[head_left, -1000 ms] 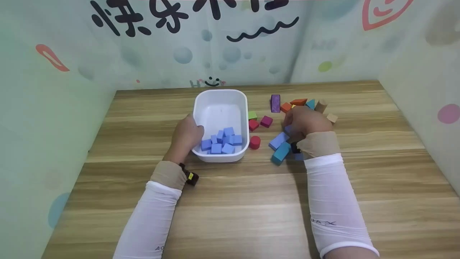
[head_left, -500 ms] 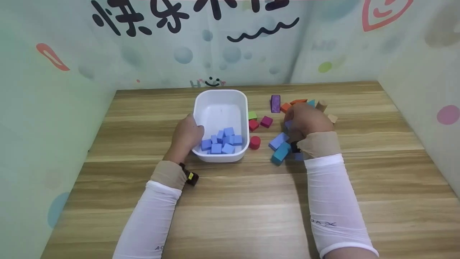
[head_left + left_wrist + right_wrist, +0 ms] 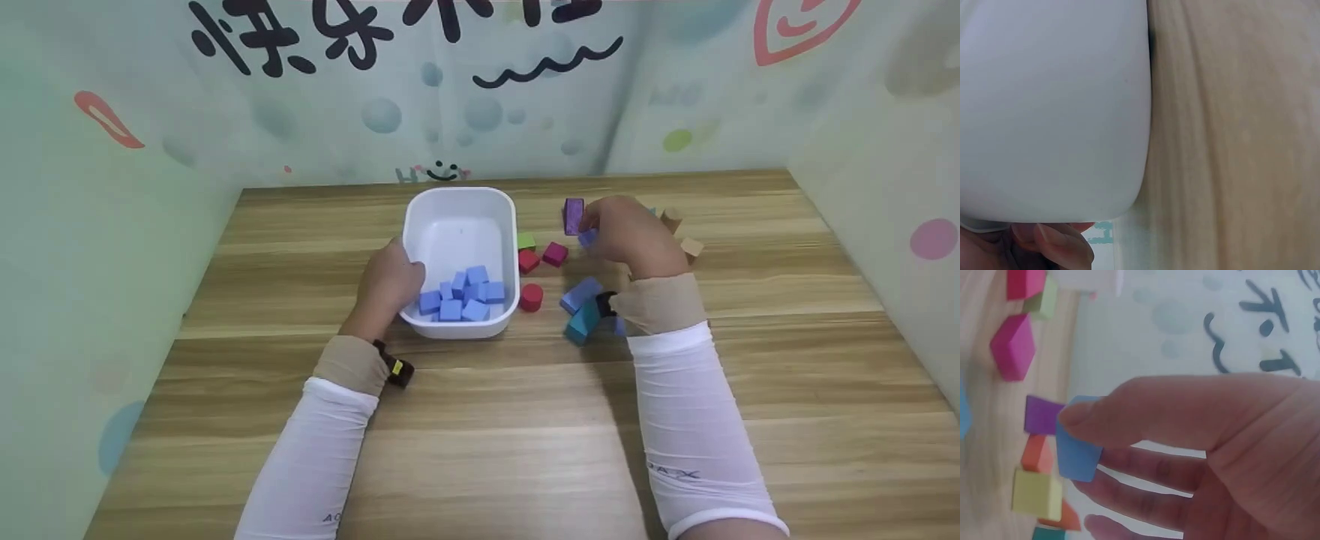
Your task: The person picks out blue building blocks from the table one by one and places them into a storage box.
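Observation:
My left hand (image 3: 390, 280) grips the left rim of a white plastic tub (image 3: 459, 225), thumb over the edge. Its outer wall fills much of the left wrist view, with curled fingers (image 3: 1067, 247) below. Several light blue blocks (image 3: 451, 310) lie in the tub's near end. My right hand (image 3: 637, 236) pinches another light blue block (image 3: 1077, 450) between thumb and fingers, raised over the scattered blocks right of the tub. Behind it in the right wrist view are a purple block (image 3: 1041, 415), an orange block (image 3: 1037, 453) and a yellow block (image 3: 1037, 494).
Between tub and right hand lie a red cylinder (image 3: 531, 298), a red block (image 3: 528, 261), a green block (image 3: 526, 241) and a magenta block (image 3: 555, 253). Nearer are a blue block (image 3: 580, 294) and a teal block (image 3: 583, 322). Wood-coloured pieces (image 3: 691, 248) sit farther right.
My right hand has lifted from among the blocks and shifted slightly left and away from me, bringing a light blue block up with it. The left hand and tub stay put.

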The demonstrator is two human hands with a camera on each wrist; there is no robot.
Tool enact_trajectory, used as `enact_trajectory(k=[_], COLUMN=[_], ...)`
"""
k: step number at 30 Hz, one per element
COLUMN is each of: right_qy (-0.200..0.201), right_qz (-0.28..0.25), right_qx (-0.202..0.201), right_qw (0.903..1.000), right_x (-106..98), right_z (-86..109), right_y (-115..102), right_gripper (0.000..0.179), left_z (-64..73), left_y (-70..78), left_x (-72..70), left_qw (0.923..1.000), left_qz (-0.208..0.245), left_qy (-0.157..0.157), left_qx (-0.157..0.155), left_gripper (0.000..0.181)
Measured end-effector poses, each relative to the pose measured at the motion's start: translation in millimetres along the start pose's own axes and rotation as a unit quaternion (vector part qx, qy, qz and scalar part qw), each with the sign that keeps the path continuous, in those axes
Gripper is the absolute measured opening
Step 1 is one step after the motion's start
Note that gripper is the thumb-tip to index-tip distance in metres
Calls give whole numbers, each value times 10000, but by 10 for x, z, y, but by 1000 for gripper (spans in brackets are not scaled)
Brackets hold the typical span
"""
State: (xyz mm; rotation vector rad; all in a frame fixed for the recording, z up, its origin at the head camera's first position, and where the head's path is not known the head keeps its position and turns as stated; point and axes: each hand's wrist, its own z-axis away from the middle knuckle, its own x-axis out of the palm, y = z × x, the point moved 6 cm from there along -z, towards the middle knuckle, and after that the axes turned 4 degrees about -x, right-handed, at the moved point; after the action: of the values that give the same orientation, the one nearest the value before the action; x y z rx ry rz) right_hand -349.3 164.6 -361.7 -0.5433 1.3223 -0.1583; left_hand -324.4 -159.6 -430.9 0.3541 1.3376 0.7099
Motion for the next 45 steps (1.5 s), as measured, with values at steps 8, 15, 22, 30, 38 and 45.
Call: enact_trajectory(k=[8, 15, 22, 30, 38, 45], right_qy=[397, 629, 798, 926, 633, 472], right_qz=[316, 517, 796, 630, 486, 619], right_qx=[-475, -551, -760, -1203, -2086, -2230], right_qw=[9976, 9952, 9907, 9864, 9747, 9717], right_x=[59, 209, 341, 472, 717, 855], right_z=[-1, -14, -41, -43, -69, -95], right_y=[-338, -618, -854, -1029, -1215, -1239], right_gripper=[30, 38, 46, 40, 31, 31], left_z=[1, -5, -12, -2, -1, 6], left_y=[-9, -15, -19, -8, -9, -6], left_x=[8, 20, 22, 5, 12, 8], left_qw=[9999, 9996, 9995, 9999, 9996, 9996], left_qz=[143, 224, 212, 97, 240, 246], left_qy=[-57, -108, -136, -63, -107, -90], left_qx=[-71, -146, -197, -44, -95, -140], left_gripper=[59, 60, 61, 58, 58, 57])
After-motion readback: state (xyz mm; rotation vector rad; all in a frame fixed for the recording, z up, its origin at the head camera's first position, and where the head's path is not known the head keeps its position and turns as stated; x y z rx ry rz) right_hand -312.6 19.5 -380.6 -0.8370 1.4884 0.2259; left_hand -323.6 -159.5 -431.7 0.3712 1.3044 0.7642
